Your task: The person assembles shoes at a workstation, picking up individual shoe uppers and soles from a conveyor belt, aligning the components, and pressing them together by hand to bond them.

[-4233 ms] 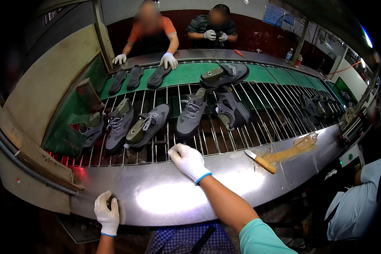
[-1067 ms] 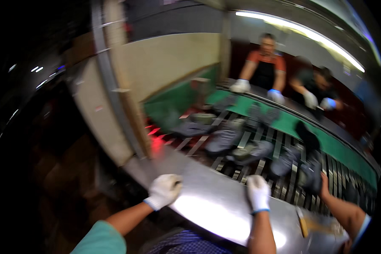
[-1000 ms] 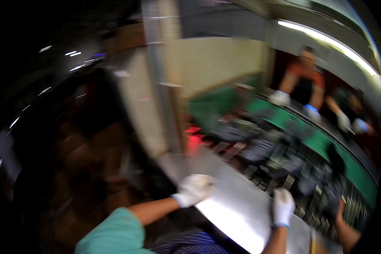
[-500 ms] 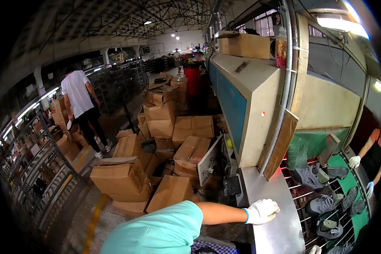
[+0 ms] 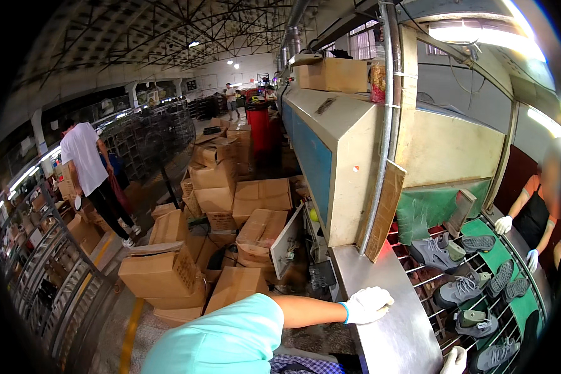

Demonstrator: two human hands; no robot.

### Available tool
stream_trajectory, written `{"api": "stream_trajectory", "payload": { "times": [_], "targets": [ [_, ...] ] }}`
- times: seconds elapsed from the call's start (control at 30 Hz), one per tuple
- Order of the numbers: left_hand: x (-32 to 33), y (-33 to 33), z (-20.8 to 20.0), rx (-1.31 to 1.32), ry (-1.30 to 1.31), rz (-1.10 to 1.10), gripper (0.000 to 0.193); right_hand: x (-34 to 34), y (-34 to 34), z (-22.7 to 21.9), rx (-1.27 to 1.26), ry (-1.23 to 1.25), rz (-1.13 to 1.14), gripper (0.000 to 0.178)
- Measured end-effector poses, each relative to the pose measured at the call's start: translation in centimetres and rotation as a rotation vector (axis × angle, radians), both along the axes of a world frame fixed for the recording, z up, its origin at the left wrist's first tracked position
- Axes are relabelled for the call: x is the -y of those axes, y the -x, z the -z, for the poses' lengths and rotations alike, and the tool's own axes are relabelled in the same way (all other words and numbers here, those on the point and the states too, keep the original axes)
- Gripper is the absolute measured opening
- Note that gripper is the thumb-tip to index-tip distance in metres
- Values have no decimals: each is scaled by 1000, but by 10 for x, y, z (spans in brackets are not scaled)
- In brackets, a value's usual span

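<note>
My left hand [image 5: 369, 305], in a white glove with a blue cuff, rests on the bare metal ledge [image 5: 396, 311]. Its fingers are curled in, and I see nothing in them. At the lower edge, only part of my gloved right hand [image 5: 455, 360] shows, near the ledge and the wire rack conveyor; its grip is cut off from view. Beyond it, grey lace-up shoes lie on the rack, among them a near shoe [image 5: 496, 355], a middle shoe [image 5: 457, 292] and a far shoe [image 5: 435, 254]. Loose shoe soles [image 5: 500, 278] lie along a green strip [image 5: 489, 252].
Ahead stands a large beige and blue machine [image 5: 349, 162] with a green flap [image 5: 417, 209] over the conveyor. Cardboard boxes [image 5: 159, 271] are piled to the left, near a metal shelf rack [image 5: 62, 293]. A co-worker's gloved hand [image 5: 503, 224] is across the conveyor; another person [image 5: 84, 156] walks at left.
The view has swung right, so the scene sits further left. More of my right hand and the near shoe shows. My left hand stays on the ledge.
</note>
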State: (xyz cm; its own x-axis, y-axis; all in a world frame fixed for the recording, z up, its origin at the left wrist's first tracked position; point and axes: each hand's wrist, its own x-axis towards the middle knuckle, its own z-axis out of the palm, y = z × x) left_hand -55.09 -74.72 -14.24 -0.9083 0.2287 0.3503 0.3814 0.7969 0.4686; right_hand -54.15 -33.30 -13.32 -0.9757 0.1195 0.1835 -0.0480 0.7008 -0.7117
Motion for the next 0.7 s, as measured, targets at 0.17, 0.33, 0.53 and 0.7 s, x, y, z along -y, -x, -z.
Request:
{"api": "stream_trajectory", "payload": {
  "times": [0.17, 0.33, 0.53, 0.7],
  "targets": [
    [7, -6, 8, -8, -5, -11, 27, 7, -8, -2, 3, 2, -11, 43],
    [-5, -1, -3, -47, -7, 32, 26, 8, 4, -2, -71, -15, 38, 44],
    [-22, -16, -38, -109, 45, 87, 43, 30, -21, -3, -185, 211, 166, 33],
    [-128, -81, -147, -435, -189, 837, 52, 32, -24, 23, -203, 391, 270, 30]
  ]
}}
